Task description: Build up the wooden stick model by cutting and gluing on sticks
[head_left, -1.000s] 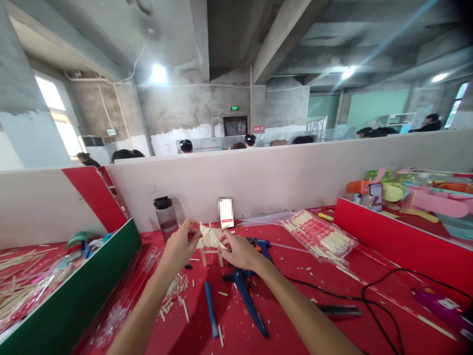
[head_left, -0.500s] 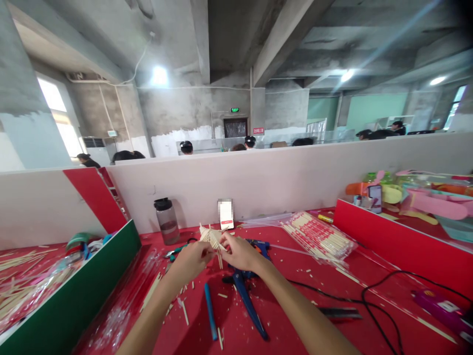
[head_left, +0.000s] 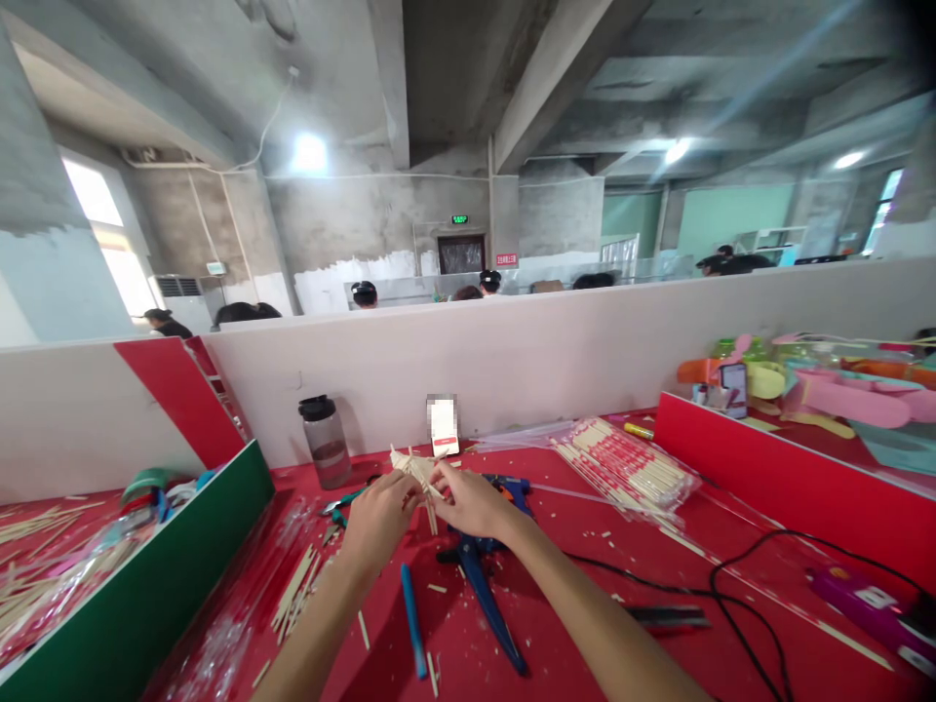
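Observation:
A small structure of pale wooden sticks (head_left: 410, 461) is held up over the red table, between my two hands. My left hand (head_left: 381, 512) grips its left side with fingers curled in. From the right, my right hand (head_left: 472, 499) pinches it between thumb and fingers. Its lower sticks stick out beneath my fingers, and my hands hide part of it. Below my right hand lies a blue-handled cutter (head_left: 488, 600). A blue pen-like stick (head_left: 412, 619) lies left of that. Behind my right wrist is a blue glue gun (head_left: 518, 490), partly covered.
A water bottle (head_left: 326, 448) and a phone (head_left: 443, 426) stand against the white partition (head_left: 512, 366). Bagged wooden sticks (head_left: 629, 468) lie to the right, near a black cable (head_left: 658, 582). Green (head_left: 168, 575) and red (head_left: 790, 487) dividers flank the table. Green-handled pliers (head_left: 343, 504) lie left.
My left hand has turned slightly, its fingers folding closer around the stick structure. The right hand keeps its pinch. The whole view has shifted a little.

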Demonstrator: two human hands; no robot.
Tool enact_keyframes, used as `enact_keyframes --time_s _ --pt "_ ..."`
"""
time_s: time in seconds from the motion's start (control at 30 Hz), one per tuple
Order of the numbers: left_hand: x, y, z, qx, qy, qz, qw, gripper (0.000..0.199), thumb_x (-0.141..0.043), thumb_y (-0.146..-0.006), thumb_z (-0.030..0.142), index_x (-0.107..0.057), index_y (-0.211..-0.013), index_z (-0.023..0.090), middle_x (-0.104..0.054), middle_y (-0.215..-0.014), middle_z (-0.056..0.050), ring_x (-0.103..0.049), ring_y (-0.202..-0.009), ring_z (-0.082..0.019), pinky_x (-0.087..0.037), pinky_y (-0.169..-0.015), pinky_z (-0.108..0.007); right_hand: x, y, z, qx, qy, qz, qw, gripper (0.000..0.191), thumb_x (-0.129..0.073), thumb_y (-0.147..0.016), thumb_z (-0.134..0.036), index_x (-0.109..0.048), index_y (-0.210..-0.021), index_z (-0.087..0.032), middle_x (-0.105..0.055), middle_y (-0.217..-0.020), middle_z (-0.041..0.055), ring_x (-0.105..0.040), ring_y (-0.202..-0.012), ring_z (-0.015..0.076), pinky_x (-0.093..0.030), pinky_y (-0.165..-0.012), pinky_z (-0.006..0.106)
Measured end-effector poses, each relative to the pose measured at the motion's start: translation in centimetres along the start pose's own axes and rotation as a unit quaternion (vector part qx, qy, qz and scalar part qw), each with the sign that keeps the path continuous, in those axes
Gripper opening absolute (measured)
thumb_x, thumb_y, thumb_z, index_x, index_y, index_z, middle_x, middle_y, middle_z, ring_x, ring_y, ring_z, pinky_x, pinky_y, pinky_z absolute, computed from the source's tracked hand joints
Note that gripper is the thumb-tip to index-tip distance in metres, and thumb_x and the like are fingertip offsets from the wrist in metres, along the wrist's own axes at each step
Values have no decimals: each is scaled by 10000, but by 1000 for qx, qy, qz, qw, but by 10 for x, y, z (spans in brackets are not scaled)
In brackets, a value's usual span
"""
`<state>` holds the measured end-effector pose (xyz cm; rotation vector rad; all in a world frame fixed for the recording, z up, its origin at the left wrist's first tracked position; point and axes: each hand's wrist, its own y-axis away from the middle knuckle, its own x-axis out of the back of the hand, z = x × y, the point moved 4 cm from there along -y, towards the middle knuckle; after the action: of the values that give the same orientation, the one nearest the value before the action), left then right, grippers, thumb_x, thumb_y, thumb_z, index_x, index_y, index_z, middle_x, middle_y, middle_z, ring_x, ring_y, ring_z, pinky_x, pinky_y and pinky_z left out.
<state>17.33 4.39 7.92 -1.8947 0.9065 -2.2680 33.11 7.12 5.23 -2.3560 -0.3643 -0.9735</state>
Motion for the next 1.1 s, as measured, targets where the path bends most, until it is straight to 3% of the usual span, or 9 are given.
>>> enact_keyframes --time_s 0.23,0.43,0.83,1.0,1.1 --pt "-13 2 1 -25 -61 35 997 95 -557 -941 296 -620 -909 231 -692 -963 -28 -660 -906 -220 -412 -692 -275 -1 0 2 4 -5 3 1000 280 -594 -832 -192 -523 -1101 -230 -714 -1033 50 -696 -834 198 -470 -697 257" --pt "-16 2 0 -8 -50 35 998 102 -545 -947 298 -612 -897 238 -689 -934 -14 -661 -886 -210 -413 -690 -275 1 0 -1 2 -8 1 1000 285 -591 -837 -186 -524 -1111 -230 -713 -1033 47 -696 -838 198 -467 -692 256" --pt "-19 6 5 -63 -44 78 994 200 -440 -992 261 -640 -985 243 -692 -966 -50 -651 -912 -206 -437 -766 -284 -1 -1 1 15 -15 1 1000 287 -593 -848 -226 -520 -1126 -229 -709 -1062 49 -708 -873 209 -485 -722 267" --pt "-24 4 9 -72 -63 61 994 247 -363 -1017 276 -588 -941 207 -637 -921 -65 -628 -874 -211 -440 -756 -299 1 0 -1 14 -16 4 1000 243 -581 -879 -260 -527 -1114 -231 -711 -1053 48 -708 -824 195 -489 -676 256" --pt "-24 2 11 -71 -73 24 995 167 -400 -984 224 -559 -938 200 -617 -935 -72 -615 -876 -227 -449 -754 -316 1 1 -2 12 -14 8 1000 218 -572 -899 -292 -533 -1107 -236 -715 -1055 49 -708 -818 196 -486 -661 254"
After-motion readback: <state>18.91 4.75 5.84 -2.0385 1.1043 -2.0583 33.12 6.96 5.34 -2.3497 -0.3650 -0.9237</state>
